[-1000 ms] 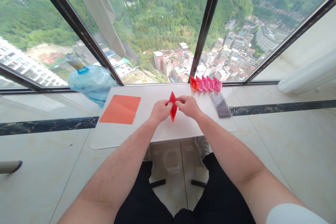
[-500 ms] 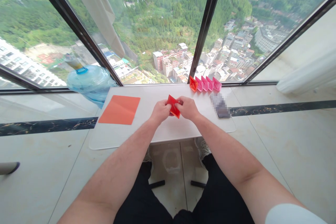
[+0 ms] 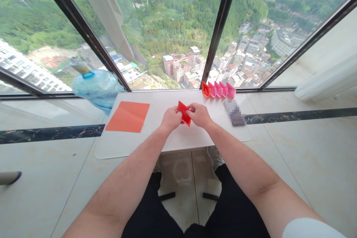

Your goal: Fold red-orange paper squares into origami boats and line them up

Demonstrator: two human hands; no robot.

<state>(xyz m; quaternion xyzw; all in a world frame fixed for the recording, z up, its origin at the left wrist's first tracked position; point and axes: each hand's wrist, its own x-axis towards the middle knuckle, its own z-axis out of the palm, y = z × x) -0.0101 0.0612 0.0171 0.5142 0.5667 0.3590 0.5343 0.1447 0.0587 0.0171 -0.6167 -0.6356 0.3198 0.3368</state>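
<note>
Over the middle of the white table [image 3: 156, 143], a folded piece of red-orange paper [image 3: 183, 111] is held between my two hands. My left hand [image 3: 171, 118] pinches its left side, and my right hand [image 3: 199, 114] grips the right side, thumbs toward each other. The paper has pointed top and bottom corners and is tilted; its underside is hidden by my fingers. At the table's left lies a flat orange sheet of paper [image 3: 128, 116], creased faintly. Along the back edge stands a row of several folded paper pieces, one orange [image 3: 206, 89] and the others pink [image 3: 221, 89].
A pixelated phone-like object [image 3: 235, 113] lies on the table's right side. Behind the left corner leans a large blue water bottle [image 3: 96, 85]. Window frames [image 3: 220, 26] rise directly behind the table, with a pale curtain [image 3: 111, 11] at upper left.
Both hands keep hold of the folded paper in nearly the same place. The whole view has shifted very slightly; nothing else has visibly moved.
</note>
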